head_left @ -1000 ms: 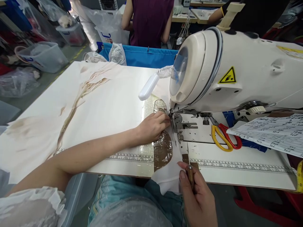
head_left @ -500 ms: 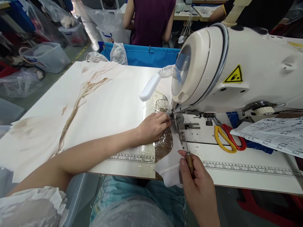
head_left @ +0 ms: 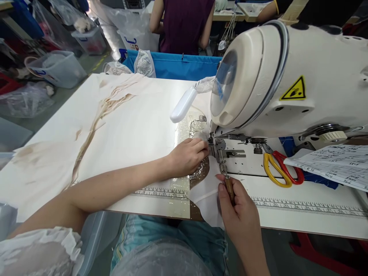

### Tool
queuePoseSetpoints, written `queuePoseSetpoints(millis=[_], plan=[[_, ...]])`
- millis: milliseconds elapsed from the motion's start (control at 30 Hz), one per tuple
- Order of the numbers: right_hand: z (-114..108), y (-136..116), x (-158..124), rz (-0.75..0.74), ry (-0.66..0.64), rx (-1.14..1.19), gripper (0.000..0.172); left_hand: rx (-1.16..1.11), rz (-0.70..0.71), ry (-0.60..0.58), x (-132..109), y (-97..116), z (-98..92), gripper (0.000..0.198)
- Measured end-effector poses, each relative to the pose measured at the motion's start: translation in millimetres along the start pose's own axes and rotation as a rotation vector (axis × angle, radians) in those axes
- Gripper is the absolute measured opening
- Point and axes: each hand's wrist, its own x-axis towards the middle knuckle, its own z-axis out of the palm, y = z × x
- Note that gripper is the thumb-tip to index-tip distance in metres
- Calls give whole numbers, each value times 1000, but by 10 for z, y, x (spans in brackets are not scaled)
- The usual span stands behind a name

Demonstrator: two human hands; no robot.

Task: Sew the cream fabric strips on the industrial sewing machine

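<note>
A white sewing machine [head_left: 258, 73] stands on the right, its presser foot [head_left: 211, 141] down at the fabric. My left hand [head_left: 188, 156] lies just left of the foot, its curled fingers closed on the edge of a white fabric piece [head_left: 208, 205]; the fingertips are partly hidden. This fabric runs from the foot down over the table's front edge. In my right hand [head_left: 240, 214] is an awl [head_left: 229, 188] with a wooden handle, its thin metal shaft pointing up towards the foot. The right thumb and fingers also touch the fabric's right side.
Scissors [head_left: 278, 168] with yellow and red handles lie right of the needle area, beside written paper sheets [head_left: 333, 163]. A white lamp-like bar [head_left: 184, 104] juts out left of the machine head. Pale fabric strips [head_left: 94, 122] spread over the left tabletop. A person [head_left: 185, 27] sits beyond a blue cloth bin [head_left: 184, 67].
My right hand with the awl has moved slightly up, bringing the tip nearer the presser foot. My left hand stays beside the foot. The view has shifted a little.
</note>
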Motion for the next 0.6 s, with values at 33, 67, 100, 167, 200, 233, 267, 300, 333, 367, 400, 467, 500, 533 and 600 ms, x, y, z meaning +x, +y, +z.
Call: queuePoseSetpoints(millis=[33, 67, 100, 167, 200, 233, 267, 300, 333, 367, 400, 467, 500, 533, 600], plan=[[3, -2, 9, -6, 8, -7, 37, 6, -9, -13, 5, 4, -5, 33], [6, -3, 17, -9, 15, -15, 37, 10, -17, -26, 10, 8, -11, 33], [9, -2, 22, -15, 25, -24, 37, 14, -24, -35, 16, 12, -17, 34], [16, 9, 24, -30, 39, -46, 36, 25, -34, -44, 27, 19, -23, 34], [21, 16, 20, -43, 51, -59, 36, 31, -38, -44, 33, 21, -23, 34], [29, 23, 13, -63, 68, -72, 35, 37, -44, -43, 37, 23, -22, 35], [39, 26, 4, -79, 87, -84, 34, 41, -50, -42, 41, 24, -19, 35], [49, 23, -7, -90, 106, -95, 33, 43, -55, -42, 43, 25, -15, 35], [58, 12, -19, -93, 124, -103, 33, 43, -59, -43, 43, 24, -12, 35], [66, -9, -29, -92, 139, -106, 34, 39, -60, -44, 41, 23, -9, 34], [71, -37, -37, -88, 145, -105, 34, 32, -57, -43, 38, 22, -7, 33], [73, -106, -41, -94, 154, -95, 34, 8, -49, -35, 29, 20, -6, 32], [73, -140, -37, -110, 158, -88, 34, -9, -46, -26, 26, 19, -6, 31], [74, -172, -31, -135, 153, -80, 33, -27, -47, -14, 25, 19, -6, 31], [90, -220, -18, -223, 130, -56, 28, -62, -52, 6, 34, 17, -8, 30]])
